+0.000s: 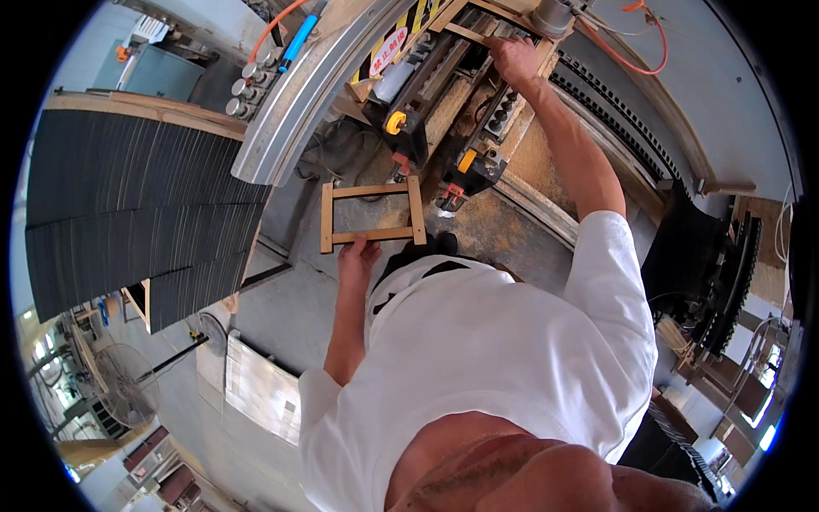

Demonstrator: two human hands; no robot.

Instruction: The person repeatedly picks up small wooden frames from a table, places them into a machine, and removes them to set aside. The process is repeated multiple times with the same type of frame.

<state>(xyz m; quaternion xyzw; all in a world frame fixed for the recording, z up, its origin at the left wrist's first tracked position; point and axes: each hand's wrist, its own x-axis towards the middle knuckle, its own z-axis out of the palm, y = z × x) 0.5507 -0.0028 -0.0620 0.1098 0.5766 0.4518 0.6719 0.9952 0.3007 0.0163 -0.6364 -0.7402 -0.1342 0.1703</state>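
Frame: small wooden frame point(372, 213) lies flat before the machine point(444, 94).
Left hand point(358, 256): fingers closed on its near rail, steadying it.
Right hand point(512, 58): reaches far into the machine; grip unclear.

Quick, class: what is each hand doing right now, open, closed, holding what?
Left hand: closed on the lower rail of the small wooden frame.
Right hand: reaching to the wooden piece on the machine; grip cannot be told.

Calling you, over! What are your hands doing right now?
Left hand gripping small rectangular wooden frame by its near rail. Right hand stretched out onto woodworking machine. Nothing blocking frame.
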